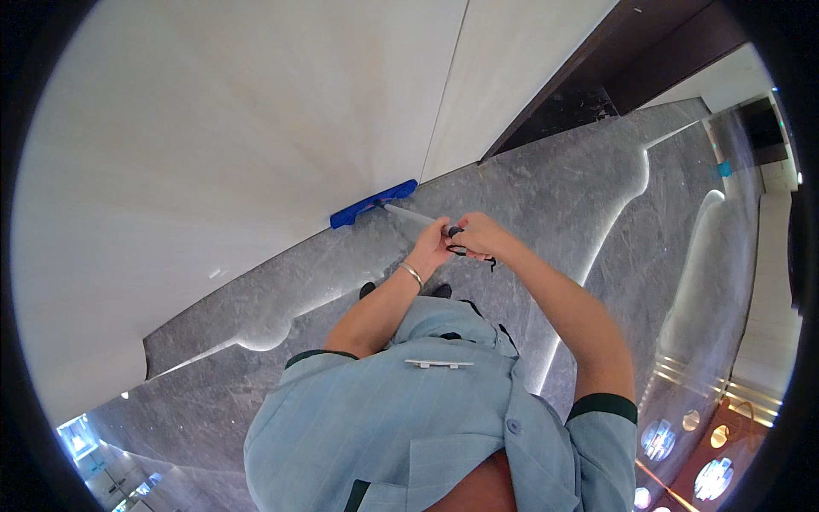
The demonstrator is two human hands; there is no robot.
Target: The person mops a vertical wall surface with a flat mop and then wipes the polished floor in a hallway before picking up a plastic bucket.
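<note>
A flat mop with a blue head (pixel 374 203) lies along the foot of a pale wall panel, on the grey floor. Its light-coloured pole (pixel 409 216) rises from the head towards me. My left hand (pixel 433 246), a silver bangle on its wrist, is closed around the pole near its upper end. Just beyond it, my right hand (pixel 481 234) grips the dark end of the handle (pixel 455 231). A black cord loop (pixel 472 251) hangs below the right hand. My fingers partly hide the handle's end.
The pale wall (pixel 256 128) runs diagonally across the upper left. Right of it is a dark recess (pixel 563 115) with a brown frame. Bright curved light reflections cross the grey marbled floor (pixel 544 185). A brown patterned panel (pixel 720 454) stands at lower right.
</note>
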